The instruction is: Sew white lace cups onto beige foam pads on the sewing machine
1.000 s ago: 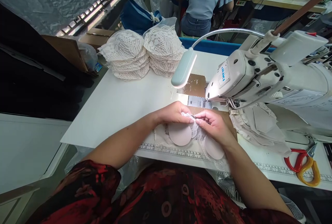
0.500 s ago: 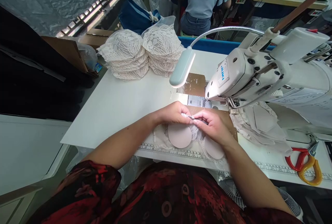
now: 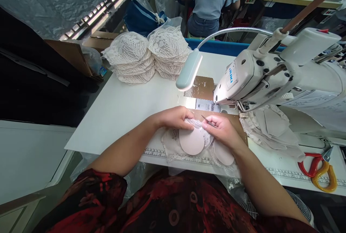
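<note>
My left hand [image 3: 180, 118] pinches the lace edge of a white lace bra piece [image 3: 191, 142] with smooth pale round cups. The piece lies at the table's front, partly over the printed ruler. Between thumb and fingers of my right hand [image 3: 221, 129] is a small, thin, pointed metal tool [image 3: 207, 120]; its tip points up and left, apart from the lace. Just right of my left hand, the held lace edge is stretched toward my right fingertips. Whether those fingertips also grip the lace, I cannot tell.
A white sewing machine [image 3: 243, 74] with a lamp [image 3: 189, 70] stands beyond my hands. Two stacks of lace cups [image 3: 132, 58] sit at the back left. Flat lace pieces [image 3: 273, 128] and red-and-yellow scissors [image 3: 319, 168] lie right. A person [image 3: 211, 2] sits ahead.
My hands have moved apart slightly, the left one shifting left. The pointed tool has come away from the lace edge and now tilts up. The lace piece has shifted a little right.
</note>
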`<control>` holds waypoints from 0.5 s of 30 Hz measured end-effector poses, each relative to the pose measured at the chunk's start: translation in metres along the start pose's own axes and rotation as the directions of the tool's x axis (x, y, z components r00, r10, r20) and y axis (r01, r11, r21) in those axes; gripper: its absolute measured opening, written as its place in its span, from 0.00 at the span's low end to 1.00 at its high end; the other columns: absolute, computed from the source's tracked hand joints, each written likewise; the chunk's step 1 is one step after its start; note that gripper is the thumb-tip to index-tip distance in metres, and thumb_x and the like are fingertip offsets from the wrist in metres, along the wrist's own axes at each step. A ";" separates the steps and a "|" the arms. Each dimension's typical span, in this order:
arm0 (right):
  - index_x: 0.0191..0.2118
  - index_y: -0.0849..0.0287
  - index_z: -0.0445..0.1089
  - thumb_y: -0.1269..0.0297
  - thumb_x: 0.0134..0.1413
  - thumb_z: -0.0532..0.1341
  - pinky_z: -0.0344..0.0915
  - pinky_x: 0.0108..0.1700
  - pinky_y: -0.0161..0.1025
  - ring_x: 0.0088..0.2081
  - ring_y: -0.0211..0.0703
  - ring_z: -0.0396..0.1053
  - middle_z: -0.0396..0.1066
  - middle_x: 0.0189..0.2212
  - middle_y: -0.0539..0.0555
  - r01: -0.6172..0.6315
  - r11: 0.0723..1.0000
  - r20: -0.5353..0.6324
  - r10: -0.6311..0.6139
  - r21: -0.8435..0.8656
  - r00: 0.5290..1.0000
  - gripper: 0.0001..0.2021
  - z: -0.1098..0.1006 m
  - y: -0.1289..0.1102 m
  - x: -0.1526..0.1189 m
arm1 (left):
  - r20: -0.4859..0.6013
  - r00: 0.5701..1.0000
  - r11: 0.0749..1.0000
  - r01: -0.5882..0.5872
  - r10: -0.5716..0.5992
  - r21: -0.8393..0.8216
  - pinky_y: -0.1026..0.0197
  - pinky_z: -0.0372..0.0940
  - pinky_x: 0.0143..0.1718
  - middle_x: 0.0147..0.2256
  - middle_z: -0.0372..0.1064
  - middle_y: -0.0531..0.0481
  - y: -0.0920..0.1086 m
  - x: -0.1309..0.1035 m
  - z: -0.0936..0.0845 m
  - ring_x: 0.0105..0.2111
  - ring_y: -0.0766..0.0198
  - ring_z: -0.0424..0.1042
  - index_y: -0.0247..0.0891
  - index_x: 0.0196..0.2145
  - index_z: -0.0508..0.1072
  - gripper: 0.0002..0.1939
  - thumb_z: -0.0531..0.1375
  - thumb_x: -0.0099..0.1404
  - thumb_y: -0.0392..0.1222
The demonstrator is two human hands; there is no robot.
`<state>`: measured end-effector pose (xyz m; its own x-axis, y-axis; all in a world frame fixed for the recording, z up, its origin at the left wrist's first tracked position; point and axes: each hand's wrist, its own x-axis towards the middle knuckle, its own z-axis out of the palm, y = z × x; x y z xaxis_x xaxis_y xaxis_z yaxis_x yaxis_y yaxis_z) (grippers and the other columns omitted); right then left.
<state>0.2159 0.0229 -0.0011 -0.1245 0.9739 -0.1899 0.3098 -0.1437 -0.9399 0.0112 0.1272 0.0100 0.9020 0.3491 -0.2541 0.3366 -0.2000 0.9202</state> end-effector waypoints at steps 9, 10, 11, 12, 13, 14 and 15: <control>0.30 0.57 0.67 0.54 0.57 0.61 0.58 0.30 0.36 0.28 0.38 0.60 0.64 0.26 0.49 0.057 0.998 -0.072 -0.060 -0.040 0.996 0.12 -0.002 0.001 -0.001 | -0.209 0.977 0.998 -0.054 0.044 -0.039 0.66 0.60 0.33 0.34 0.69 0.51 0.003 0.000 0.006 0.33 0.67 0.66 0.35 0.40 0.74 0.17 0.66 0.57 0.48; 0.30 0.57 0.67 0.54 0.57 0.60 0.58 0.30 0.36 0.29 0.38 0.60 0.64 0.26 0.49 0.061 0.997 -0.074 -0.065 -0.047 0.995 0.12 -0.003 0.001 -0.001 | -0.210 0.977 0.997 -0.056 0.043 -0.057 0.66 0.60 0.34 0.34 0.69 0.51 0.002 0.003 0.008 0.34 0.66 0.66 0.34 0.38 0.74 0.16 0.66 0.57 0.49; 0.30 0.57 0.68 0.54 0.57 0.60 0.59 0.31 0.36 0.29 0.38 0.60 0.64 0.26 0.49 0.065 0.996 -0.068 -0.069 -0.052 0.995 0.12 -0.003 0.002 -0.002 | -0.198 0.979 0.995 -0.056 0.037 -0.087 0.65 0.61 0.34 0.34 0.70 0.50 0.002 0.005 0.010 0.34 0.65 0.67 0.33 0.37 0.75 0.16 0.65 0.58 0.49; 0.32 0.57 0.68 0.53 0.58 0.60 0.59 0.32 0.36 0.30 0.39 0.61 0.65 0.27 0.49 0.070 0.996 -0.057 -0.073 -0.051 0.996 0.12 -0.003 0.002 -0.002 | -0.179 0.984 0.990 -0.051 0.027 -0.131 0.65 0.61 0.34 0.33 0.71 0.49 0.001 0.007 0.012 0.34 0.65 0.67 0.33 0.36 0.76 0.15 0.65 0.59 0.49; 0.34 0.57 0.69 0.53 0.57 0.60 0.60 0.33 0.36 0.31 0.39 0.62 0.66 0.29 0.50 0.075 0.997 -0.048 -0.076 -0.037 0.996 0.12 -0.004 0.004 -0.002 | -0.157 0.988 0.982 -0.041 0.012 -0.182 0.65 0.61 0.34 0.33 0.71 0.48 0.001 0.009 0.012 0.34 0.65 0.68 0.32 0.35 0.77 0.15 0.64 0.59 0.49; 0.37 0.56 0.69 0.52 0.57 0.61 0.61 0.33 0.37 0.32 0.39 0.64 0.67 0.31 0.50 0.075 0.997 -0.037 -0.076 -0.012 0.996 0.13 -0.005 0.005 -0.003 | -0.134 0.991 0.973 -0.026 -0.005 -0.229 0.64 0.62 0.34 0.34 0.72 0.47 0.002 0.009 0.012 0.34 0.64 0.69 0.32 0.36 0.77 0.16 0.65 0.59 0.49; 0.41 0.56 0.68 0.51 0.57 0.61 0.62 0.34 0.37 0.32 0.40 0.65 0.68 0.32 0.50 0.071 0.997 -0.027 -0.071 0.021 0.997 0.14 -0.007 0.006 -0.004 | -0.116 0.993 0.963 -0.009 -0.023 -0.268 0.64 0.62 0.35 0.34 0.73 0.46 0.002 0.010 0.012 0.34 0.64 0.69 0.31 0.36 0.78 0.16 0.65 0.59 0.49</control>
<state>0.2245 0.0198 -0.0039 -0.1203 0.9861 -0.1151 0.2799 -0.0775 -0.9569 0.0238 0.1190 0.0055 0.8563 0.4578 -0.2390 0.2439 0.0496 0.9685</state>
